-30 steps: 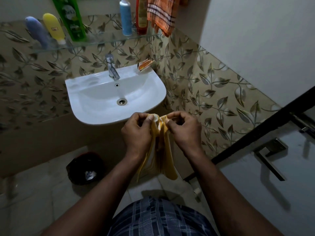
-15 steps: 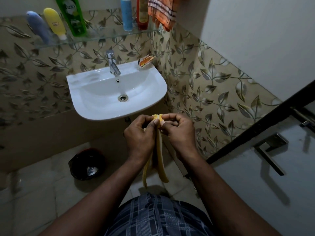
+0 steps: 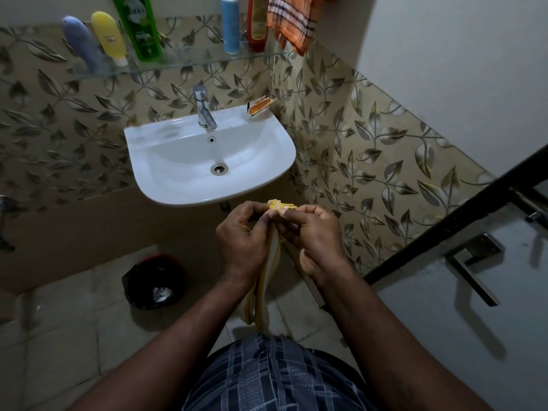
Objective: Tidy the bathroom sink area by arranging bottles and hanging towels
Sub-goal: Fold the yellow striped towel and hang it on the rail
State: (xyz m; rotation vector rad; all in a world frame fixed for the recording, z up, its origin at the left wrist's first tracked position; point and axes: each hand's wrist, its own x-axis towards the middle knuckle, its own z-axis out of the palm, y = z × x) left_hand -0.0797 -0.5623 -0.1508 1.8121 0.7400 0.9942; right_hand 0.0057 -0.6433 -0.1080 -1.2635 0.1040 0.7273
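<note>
Fingers (image 3: 252,208) of both hands curl in tight and pinch the bunched top of a yellow towel (image 3: 262,295) btw them. The left hand (image 3: 241,241) and right hand (image 3: 314,240) are knuckle to knuckle, just below the front rim of the sink (image 3: 166,192). Rest of the towel hangs in narrow folds down btw the wrists, low end just above the plaid shorts (image 3: 272,378). Hands cover its upper part, so no. of layers can't be told. Sink is white w/ a chrome tap (image 3: 203,109) at the back, a drain (image 3: 218,168) in the bowl and an orange packet (image 3: 261,105) on the back right corner, by the leaf-tiled wall (image 3: 370,149). Above it a glass shelf (image 3: 184,62) carries, left to right: blue-grey tube (image 3: 81,43), yellow tube (image 3: 109,37) cap down, green bottle (image 3: 138,25), blue bottle (image 3: 230,23), red bottle (image 3: 258,23). Tops of the last three are cut off by the frame. An orange checked towel (image 3: 292,20) hangs at the shelf's right end, top also cut off, so its hanger isn't seen. On the floor left of the hands is a black-lined bin (image 3: 142,277) w/ sth pale and crumpled (image 3: 161,292) inside. Grey door (image 3: 489,336) w/ a metal handle (image 3: 471,262) stands at right.
</note>
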